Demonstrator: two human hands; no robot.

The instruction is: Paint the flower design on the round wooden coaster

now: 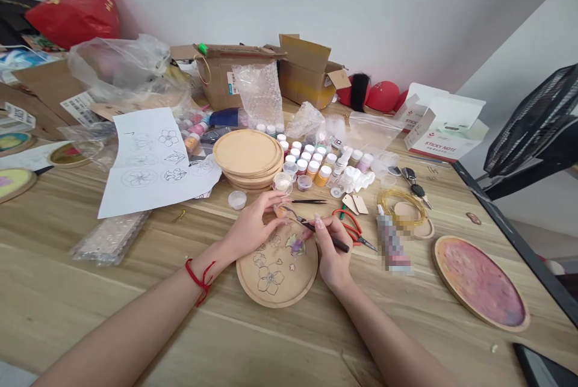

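A round wooden disc (pixel 276 275) with outlined flowers lies on the table in front of me, one flower near its top partly coloured purple. My right hand (pixel 332 251) grips a thin dark-handled tool (pixel 316 229) like a pen, its metal tip pointing up-left over the disc's top edge. My left hand (pixel 253 224) rests curled on the disc's upper left, fingers pinched around a small clear cup (pixel 282 209) near the tool's tip. A red string is tied round my left wrist.
Behind the disc stand a stack of wooden discs (pixel 247 155), several small paint pots (pixel 311 161), a flower pattern sheet (pixel 156 161) and cardboard boxes (pixel 230 71). Red-handled pliers (pixel 352 229), a glue tube (pixel 392 245), gold wire (pixel 401 201) and a pink-coated disc (pixel 479 281) lie to the right.
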